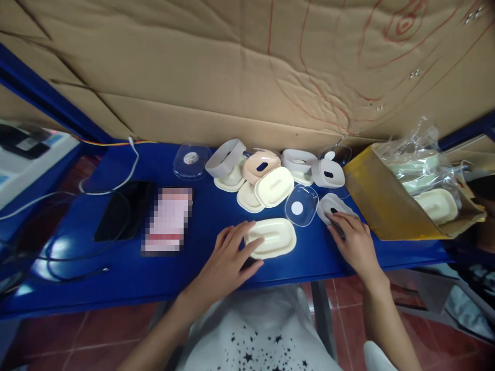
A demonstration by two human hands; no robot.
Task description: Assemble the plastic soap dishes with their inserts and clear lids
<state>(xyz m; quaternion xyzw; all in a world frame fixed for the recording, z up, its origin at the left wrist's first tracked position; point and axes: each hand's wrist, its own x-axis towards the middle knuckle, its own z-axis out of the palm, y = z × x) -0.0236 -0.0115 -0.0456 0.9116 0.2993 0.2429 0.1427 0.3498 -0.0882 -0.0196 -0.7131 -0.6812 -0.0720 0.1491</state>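
My left hand [228, 260] lies on the blue table [116, 278] with fingers spread, its fingertips touching the left end of a cream oval tray [274, 238]. My right hand [353, 242] rests with fingers stretched on a grey lid with a slot [331, 204]. Between the two sits a clear plastic lid [301, 206] with a white round sticker.
A heap of cream, pink and grey box parts [266, 175] lies at the back, with another clear lid [191, 161]. An open cardboard box [386, 196] of bagged parts stands at the right. A black phone [124, 208], a blurred card [168, 219] and cables lie at the left.
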